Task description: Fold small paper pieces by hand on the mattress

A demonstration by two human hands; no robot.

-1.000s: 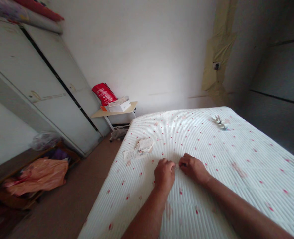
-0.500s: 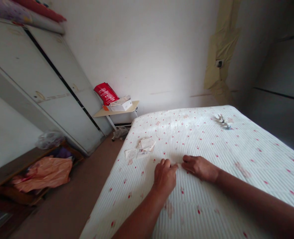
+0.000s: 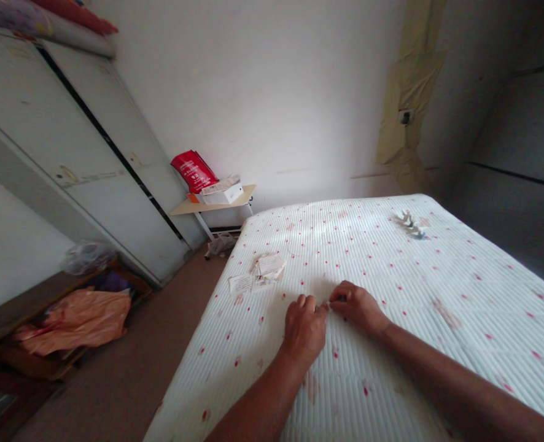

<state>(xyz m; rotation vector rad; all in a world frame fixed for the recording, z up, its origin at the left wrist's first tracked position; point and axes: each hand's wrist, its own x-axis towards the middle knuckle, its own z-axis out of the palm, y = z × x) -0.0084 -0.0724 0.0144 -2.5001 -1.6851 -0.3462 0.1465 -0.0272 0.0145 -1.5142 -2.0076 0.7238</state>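
My left hand is closed low over the white ribbed bed cover, thumb and forefinger pinched on a tiny pale thing too small to name. Meeting it from the other side, my right hand has its thumb and forefinger pinched together at the same tiny thing. The fingertips of both hands are almost touching. Just beyond my left hand, several printed paper slips lie in a loose pile on the cover. Farther off to the right rests a cluster of small white and grey pieces that I cannot make out.
A small table beyond the bed's far left corner bears a red bag and a white box. Grey cabinets stand along the left. An orange plastic bag lies on a low wooden unit.
My right hand has moved left and slightly away from me, closing the gap to my left hand. The left hand stays nearly still. The view has shifted slightly.
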